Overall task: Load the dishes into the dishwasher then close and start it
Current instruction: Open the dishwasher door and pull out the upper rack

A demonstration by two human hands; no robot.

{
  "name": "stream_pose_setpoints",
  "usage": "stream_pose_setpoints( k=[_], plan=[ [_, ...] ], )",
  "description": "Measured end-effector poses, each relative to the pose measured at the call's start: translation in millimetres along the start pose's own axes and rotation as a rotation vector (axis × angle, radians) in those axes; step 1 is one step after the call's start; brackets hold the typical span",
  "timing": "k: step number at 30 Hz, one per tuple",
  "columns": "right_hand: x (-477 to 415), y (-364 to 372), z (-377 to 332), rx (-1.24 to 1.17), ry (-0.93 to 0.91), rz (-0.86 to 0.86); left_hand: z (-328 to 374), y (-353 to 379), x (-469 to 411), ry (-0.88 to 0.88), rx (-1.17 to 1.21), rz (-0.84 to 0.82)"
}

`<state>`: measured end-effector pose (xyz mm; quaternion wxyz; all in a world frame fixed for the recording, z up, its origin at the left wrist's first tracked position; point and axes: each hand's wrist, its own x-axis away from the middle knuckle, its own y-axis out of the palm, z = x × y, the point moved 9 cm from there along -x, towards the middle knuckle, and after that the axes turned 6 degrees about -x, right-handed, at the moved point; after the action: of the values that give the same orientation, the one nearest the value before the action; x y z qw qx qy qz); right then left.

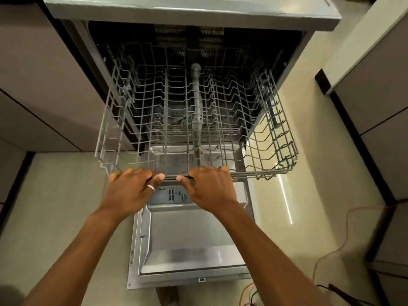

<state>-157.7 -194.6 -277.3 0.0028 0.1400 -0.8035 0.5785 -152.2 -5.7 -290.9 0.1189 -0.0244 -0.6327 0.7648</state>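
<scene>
2 grips curled round the upper rack [283, 138] front rail [171, 176]: left hand [130, 191] and right hand [209, 188] abreast, dishwasher tub [276, 51] straight beyond.

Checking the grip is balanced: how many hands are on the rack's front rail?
2. The left hand grips the front rail of the rack left of centre; the right hand grips it right of centre. Neither is hidden.
</scene>
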Motion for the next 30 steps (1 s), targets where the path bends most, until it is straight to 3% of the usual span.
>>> stream_pose_setpoints(
  k=[20,30],
  plan=[
    [110,26,-18,-0.052,-0.005,0.005,15,16,113,-0.069,0.019,-0.022],
    [128,-19,-23,-0.077,0.036,-0.128,15,-33,120,-0.135,0.107,-0.172]
  ],
)
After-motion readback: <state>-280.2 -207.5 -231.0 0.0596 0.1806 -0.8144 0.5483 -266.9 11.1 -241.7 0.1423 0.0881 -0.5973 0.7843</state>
